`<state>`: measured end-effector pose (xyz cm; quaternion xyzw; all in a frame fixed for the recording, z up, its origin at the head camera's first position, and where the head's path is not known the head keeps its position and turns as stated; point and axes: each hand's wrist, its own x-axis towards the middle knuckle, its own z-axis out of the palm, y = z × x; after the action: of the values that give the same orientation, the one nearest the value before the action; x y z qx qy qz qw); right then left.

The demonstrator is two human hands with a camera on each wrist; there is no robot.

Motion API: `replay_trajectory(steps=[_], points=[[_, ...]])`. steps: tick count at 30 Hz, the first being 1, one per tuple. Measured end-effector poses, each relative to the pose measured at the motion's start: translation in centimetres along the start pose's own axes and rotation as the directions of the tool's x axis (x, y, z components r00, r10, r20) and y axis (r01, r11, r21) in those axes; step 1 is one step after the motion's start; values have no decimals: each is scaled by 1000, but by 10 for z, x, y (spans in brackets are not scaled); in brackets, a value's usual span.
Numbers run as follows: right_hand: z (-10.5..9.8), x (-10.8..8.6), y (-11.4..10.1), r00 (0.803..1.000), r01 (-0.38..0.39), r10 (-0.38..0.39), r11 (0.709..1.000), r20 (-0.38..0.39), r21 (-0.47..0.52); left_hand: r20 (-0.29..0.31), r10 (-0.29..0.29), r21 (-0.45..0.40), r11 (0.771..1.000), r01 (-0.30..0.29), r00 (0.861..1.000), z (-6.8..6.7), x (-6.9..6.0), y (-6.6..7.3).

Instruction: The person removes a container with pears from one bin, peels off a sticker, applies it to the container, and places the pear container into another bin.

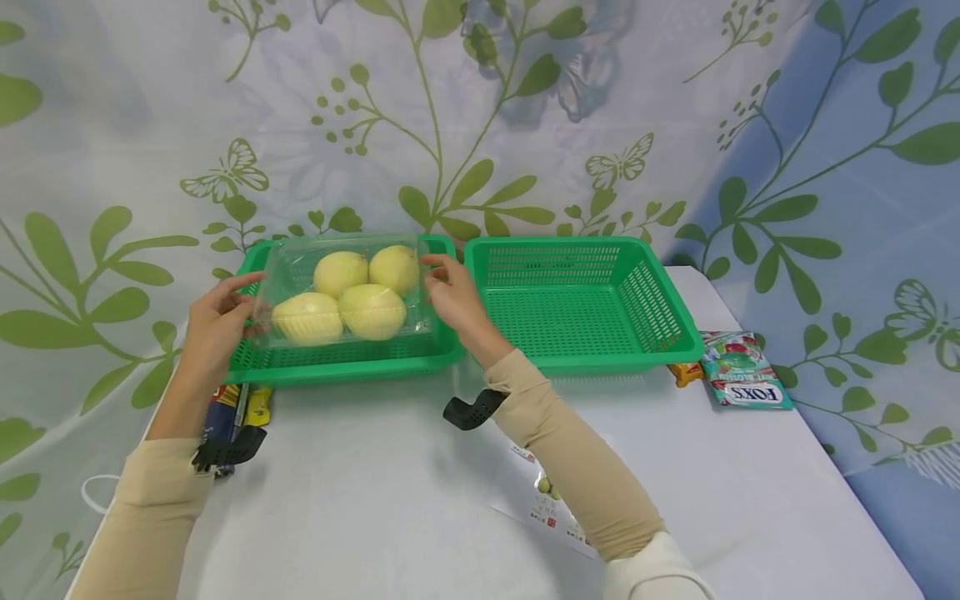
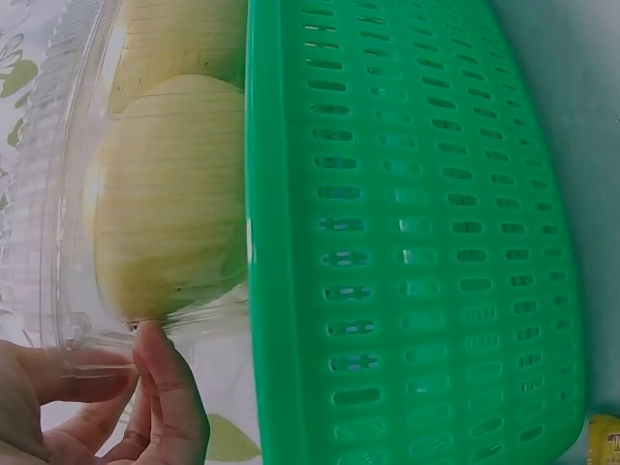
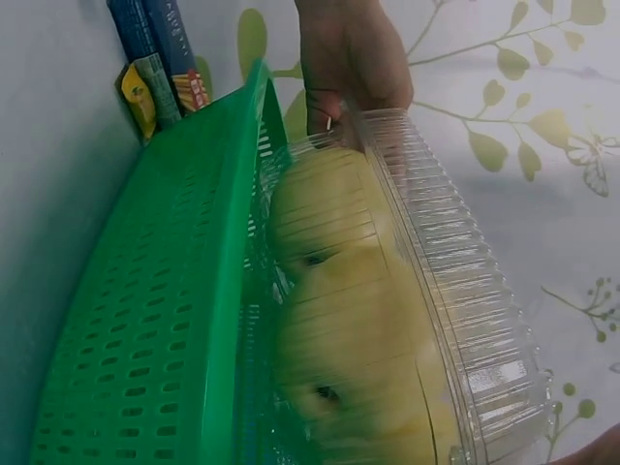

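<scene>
A clear plastic clamshell box (image 1: 292, 268) with several round yellow fruits (image 1: 372, 312) inside is at the left green basket (image 1: 352, 367), above its floor and partly within its rim. My left hand (image 1: 215, 323) pinches the box's left end between thumb and fingers. At the opposite end, my right hand (image 1: 459, 298) grips the box's edge. In the left wrist view the left fingertips (image 2: 160, 363) press the box's corner beside the basket wall. The right wrist view shows the fruits (image 3: 334, 329) through the lid; little of the right hand appears there.
A second green basket (image 1: 577, 364) stands to the right. Beyond it lie a FOX'S candy bag (image 1: 742, 371) and an orange packet (image 1: 686, 373). Dark blue packages (image 1: 219, 421) and a yellow packet (image 1: 258, 406) lie by the left basket. A printed sheet (image 1: 551, 504) is under the right forearm.
</scene>
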<state>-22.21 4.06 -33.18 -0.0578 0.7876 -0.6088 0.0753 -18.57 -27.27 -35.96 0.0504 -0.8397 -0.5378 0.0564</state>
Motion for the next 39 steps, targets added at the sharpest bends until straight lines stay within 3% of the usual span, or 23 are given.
replay_trajectory(steps=[8,18,24,29,35,39], points=[[-3,1,6,999,23,-21,998,-32,56,29,-10,-25,1000,10,1000,1,-2,-1],[-6,0,6,998,12,-8,998,-64,65,76,9,-241,971,10,997,0,-5,-1],[-9,-3,8,996,4,7,994,-92,109,147,1,-236,971,34,989,-2,-9,-1],[-15,-9,10,996,11,3,987,-86,162,193,25,-282,959,31,981,-4,-12,-1],[-25,-19,11,997,25,-8,973,-76,228,240,62,-261,965,3,969,-7,-16,-1],[-31,-28,10,997,37,-19,963,-70,266,260,106,-287,958,-29,960,-6,-21,1]])
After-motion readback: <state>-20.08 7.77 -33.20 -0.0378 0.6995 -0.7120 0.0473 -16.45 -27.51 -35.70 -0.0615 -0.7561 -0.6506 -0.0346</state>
